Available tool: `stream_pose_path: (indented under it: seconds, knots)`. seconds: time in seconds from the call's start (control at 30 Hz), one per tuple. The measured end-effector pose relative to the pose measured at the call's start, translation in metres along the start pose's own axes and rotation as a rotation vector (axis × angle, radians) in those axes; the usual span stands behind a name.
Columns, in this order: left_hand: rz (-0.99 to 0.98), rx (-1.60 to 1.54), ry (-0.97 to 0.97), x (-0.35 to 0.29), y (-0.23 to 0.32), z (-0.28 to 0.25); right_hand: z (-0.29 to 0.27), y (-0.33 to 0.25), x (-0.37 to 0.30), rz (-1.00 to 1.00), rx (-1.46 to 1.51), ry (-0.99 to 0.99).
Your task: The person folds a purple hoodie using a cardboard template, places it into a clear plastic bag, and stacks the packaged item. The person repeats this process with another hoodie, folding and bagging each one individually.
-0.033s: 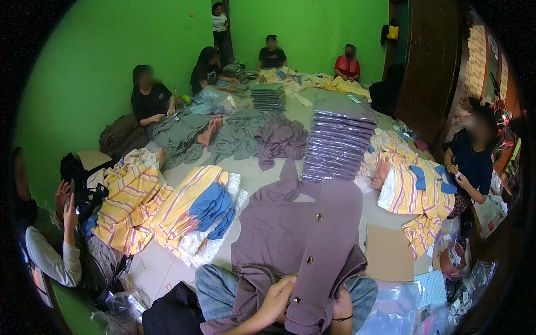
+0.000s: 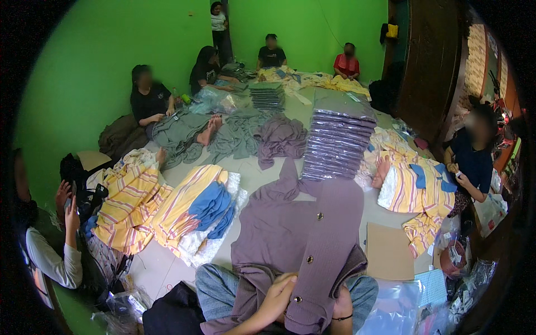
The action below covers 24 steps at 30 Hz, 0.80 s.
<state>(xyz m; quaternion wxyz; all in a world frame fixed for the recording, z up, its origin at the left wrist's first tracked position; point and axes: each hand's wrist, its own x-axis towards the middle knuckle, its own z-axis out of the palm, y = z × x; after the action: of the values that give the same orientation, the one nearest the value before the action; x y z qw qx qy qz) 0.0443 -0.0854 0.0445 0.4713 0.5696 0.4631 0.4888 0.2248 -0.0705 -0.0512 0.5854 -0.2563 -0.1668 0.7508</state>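
Observation:
A mauve-brown ribbed cardigan (image 2: 324, 251) with a row of metallic buttons lies folded lengthwise across my lap. Its front panel reaches forward to the foot of a tall stack. My left hand (image 2: 279, 296) grips the cardigan's left edge beside the lower buttons, its fingertips tucked out of sight. My right hand (image 2: 341, 307) is under the right edge, with a dark band at the wrist; the fabric hides its fingers. More cloth of the same colour (image 2: 273, 229) spreads to the left.
Ahead stands a tall stack of bagged garments (image 2: 340, 139). Yellow striped clothes (image 2: 190, 206) lie left, a brown cardboard sheet (image 2: 389, 251) and clear plastic bags (image 2: 388, 307) right. Black cloth (image 2: 173, 310) sits by my left knee. Several people sit around with garments.

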Motion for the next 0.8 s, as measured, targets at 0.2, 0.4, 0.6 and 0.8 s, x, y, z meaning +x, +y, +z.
stream_pose_path:
  seconds: [0.2, 0.4, 0.6, 0.8]
  knots:
    - [0.051, -0.179, -0.035, -0.008, 0.003, -0.011, 0.015, -0.005, -0.002, -0.077, -0.144, 0.053]
    - [-0.082, -0.023, -0.053, -0.013, -0.015, -0.004, 0.013, 0.003, 0.017, 0.135, -0.085, -0.038]
    - [-0.122, 0.202, -0.037, 0.004, -0.051, 0.003, -0.013, 0.018, 0.040, 0.145, -0.119, -0.024]
    - [0.079, 0.762, 0.176, 0.003, -0.070, 0.025, -0.045, 0.027, 0.054, 0.142, -0.231, 0.142]
